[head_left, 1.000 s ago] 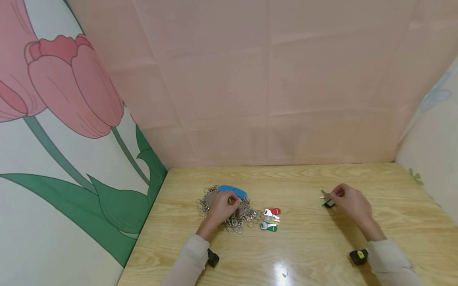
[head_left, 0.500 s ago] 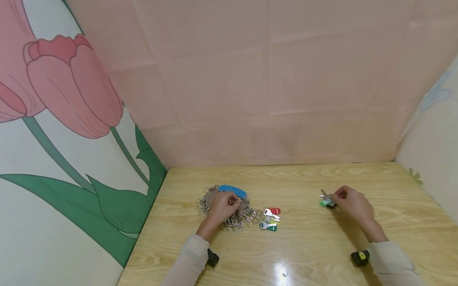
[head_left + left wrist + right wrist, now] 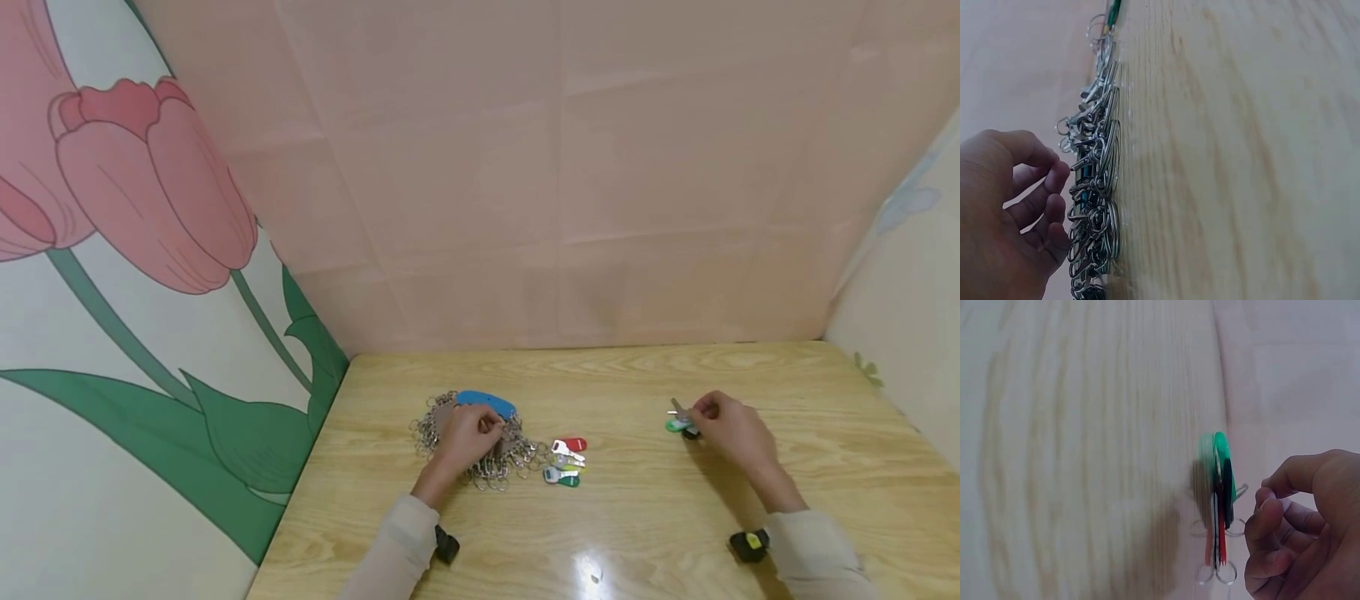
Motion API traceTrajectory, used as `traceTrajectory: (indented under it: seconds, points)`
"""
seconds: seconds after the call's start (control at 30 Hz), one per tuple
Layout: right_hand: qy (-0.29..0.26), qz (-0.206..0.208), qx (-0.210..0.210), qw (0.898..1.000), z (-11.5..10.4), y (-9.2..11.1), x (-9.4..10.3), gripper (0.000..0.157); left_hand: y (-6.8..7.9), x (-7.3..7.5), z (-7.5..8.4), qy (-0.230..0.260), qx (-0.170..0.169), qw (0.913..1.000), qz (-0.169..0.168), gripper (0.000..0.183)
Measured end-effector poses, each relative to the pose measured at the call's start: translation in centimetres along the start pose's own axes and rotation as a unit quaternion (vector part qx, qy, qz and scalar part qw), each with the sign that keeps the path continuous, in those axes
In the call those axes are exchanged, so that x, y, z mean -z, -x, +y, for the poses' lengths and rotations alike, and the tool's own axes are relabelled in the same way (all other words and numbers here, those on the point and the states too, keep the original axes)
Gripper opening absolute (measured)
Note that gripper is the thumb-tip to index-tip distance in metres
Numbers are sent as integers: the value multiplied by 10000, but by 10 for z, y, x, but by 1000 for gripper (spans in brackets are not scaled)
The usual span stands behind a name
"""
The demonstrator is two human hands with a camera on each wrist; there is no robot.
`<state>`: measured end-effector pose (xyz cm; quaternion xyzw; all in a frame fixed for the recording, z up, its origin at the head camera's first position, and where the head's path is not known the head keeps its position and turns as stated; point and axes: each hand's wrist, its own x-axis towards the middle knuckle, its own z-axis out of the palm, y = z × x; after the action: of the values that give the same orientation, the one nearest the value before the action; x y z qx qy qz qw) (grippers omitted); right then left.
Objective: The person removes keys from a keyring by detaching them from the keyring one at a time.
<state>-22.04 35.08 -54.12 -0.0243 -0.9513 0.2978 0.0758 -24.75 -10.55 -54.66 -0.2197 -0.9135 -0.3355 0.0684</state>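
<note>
My left hand [image 3: 468, 432] hovers over a heap of silver clasps and split rings [image 3: 1100, 181], fingers loosely curled. In the left wrist view its fingertips sit close beside the clasps with nothing visible between them. A blue strip [image 3: 486, 403] shows behind that hand. On the right, my right hand [image 3: 731, 429] is beside a small stack of tagged keys [image 3: 678, 408]. The right wrist view has a green key tag [image 3: 1222, 450], a black one [image 3: 1229, 494] and a red one [image 3: 1222, 537] there, with rings. The right thumb and fingers are bent, slightly apart from the stack.
Between the hands lie keys with a red tag [image 3: 575, 444], a yellow tag [image 3: 579, 467] and a green tag [image 3: 571, 481], next to the heap's right edge. A wooden table [image 3: 637, 533] bears everything, with a pinkish back wall [image 3: 600, 208] behind it.
The right hand has let go of a key with a green tag, which now lies flat on the right stack. The left hand has stayed over the heap.
</note>
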Motion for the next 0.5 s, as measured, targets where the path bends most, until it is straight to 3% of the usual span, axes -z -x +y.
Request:
traceTrajectory:
  seconds: [0.5]
  points:
    - [-179,-24,400,9990,-35,3,-7,24,0,-1,2,11,51,9999,111,10]
